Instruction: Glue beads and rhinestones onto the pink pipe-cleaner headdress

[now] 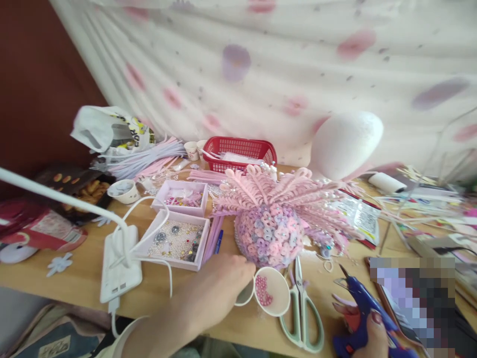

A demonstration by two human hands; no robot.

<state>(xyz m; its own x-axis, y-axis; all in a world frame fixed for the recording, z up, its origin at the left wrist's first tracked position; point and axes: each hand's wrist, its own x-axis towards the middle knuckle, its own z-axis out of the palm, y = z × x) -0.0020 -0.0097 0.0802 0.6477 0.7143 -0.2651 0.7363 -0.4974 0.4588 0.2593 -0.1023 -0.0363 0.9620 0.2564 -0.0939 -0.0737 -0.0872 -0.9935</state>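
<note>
My left hand reaches over the near edge of the table, its fingers curled down at a paper cup. The hand covers most of that cup and hides whatever its fingertips hold. Beside it, a second paper cup contains pink beads. My right hand is wrapped round a blue glue gun, nozzle pointing up and left. Just behind the cups stands a dome covered in small pink, lilac and blue flowers, topped by pink feather-like fronds. Scissors lie between the cups and the glue gun.
At left are a white power strip with cables and two boxes of beads. A red basket and pipe cleaners are at the back. A white foam shape rises behind the fronds. A pixelated patch covers the right.
</note>
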